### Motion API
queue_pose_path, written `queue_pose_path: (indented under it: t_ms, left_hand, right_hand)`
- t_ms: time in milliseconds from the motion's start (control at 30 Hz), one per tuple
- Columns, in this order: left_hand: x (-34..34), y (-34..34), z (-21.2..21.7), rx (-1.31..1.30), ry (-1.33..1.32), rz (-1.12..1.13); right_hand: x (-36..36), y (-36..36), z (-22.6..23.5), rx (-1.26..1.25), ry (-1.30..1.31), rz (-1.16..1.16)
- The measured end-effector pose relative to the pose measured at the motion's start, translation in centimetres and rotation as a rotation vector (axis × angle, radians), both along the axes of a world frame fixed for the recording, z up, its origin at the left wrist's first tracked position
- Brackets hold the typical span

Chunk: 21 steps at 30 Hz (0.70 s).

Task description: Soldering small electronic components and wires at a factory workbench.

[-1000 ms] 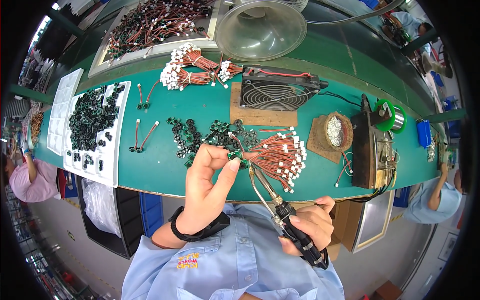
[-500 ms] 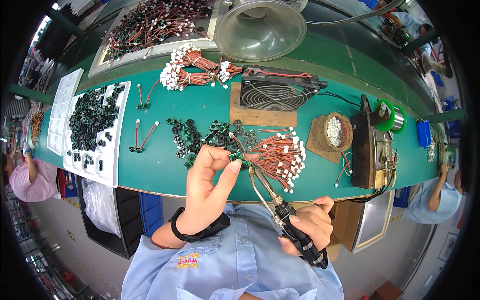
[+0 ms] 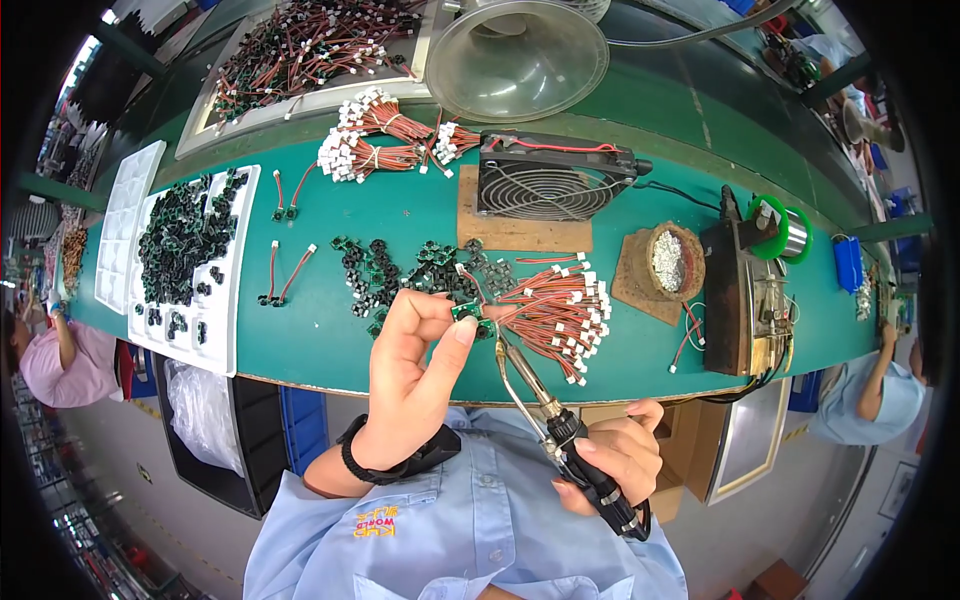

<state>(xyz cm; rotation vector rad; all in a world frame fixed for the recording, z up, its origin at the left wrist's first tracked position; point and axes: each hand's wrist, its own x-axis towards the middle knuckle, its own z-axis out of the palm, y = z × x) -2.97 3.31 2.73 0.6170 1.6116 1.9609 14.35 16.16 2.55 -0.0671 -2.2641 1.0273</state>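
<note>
Between the thumb and fingers of my left hand (image 3: 418, 358) is a small green circuit board (image 3: 468, 312). A red-and-black wire lead rises from it. My right hand (image 3: 617, 458) is closed around the black handle of a soldering iron (image 3: 575, 450). A thin solder-feed tube runs along the iron to its tip, which points up at the board's right edge; whether they touch I cannot tell. Just beyond the tip fans a spread of wire leads with white connectors (image 3: 565, 312). Loose dark boards (image 3: 430, 268) lie behind my left hand.
A fan (image 3: 550, 180) stands on a brown board behind the leads. To the right are a round dish of pellets (image 3: 672, 262), a soldering station (image 3: 738, 300) and a green solder spool (image 3: 785, 235). At left is a white tray (image 3: 222, 340) of boards; bundled leads (image 3: 375, 150) lie farther back.
My right hand and the soldering iron have shifted slightly left and down. My left hand still grips the board, a touch farther left.
</note>
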Motion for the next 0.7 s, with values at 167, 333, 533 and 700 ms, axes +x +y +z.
queue_pose_path:
  t_ms: [167, 333, 533, 700]
  left_hand:
    - [-0.1, -0.3, -0.2, -0.080, -0.026, 0.005]
    - [-0.3, -0.2, 0.4, 0.003, -0.125, 0.009]
    - [-0.6, -0.2, 1.1, 0.114, -0.234, -0.031]
    - [-0.4, -0.3, 1.8, 0.188, -0.310, -0.074]
  right_hand:
    - [0.0, 0.0, 0.2, 0.006, 0.006, -0.004]
    - [0.8, 0.5, 0.2, 0.024, 0.067, -0.025]
    - [1.8, 1.0, -3.6, -0.047, 0.243, -0.477]
    - [1.4, 2.8, -5.6, -0.168, -0.017, -0.829]
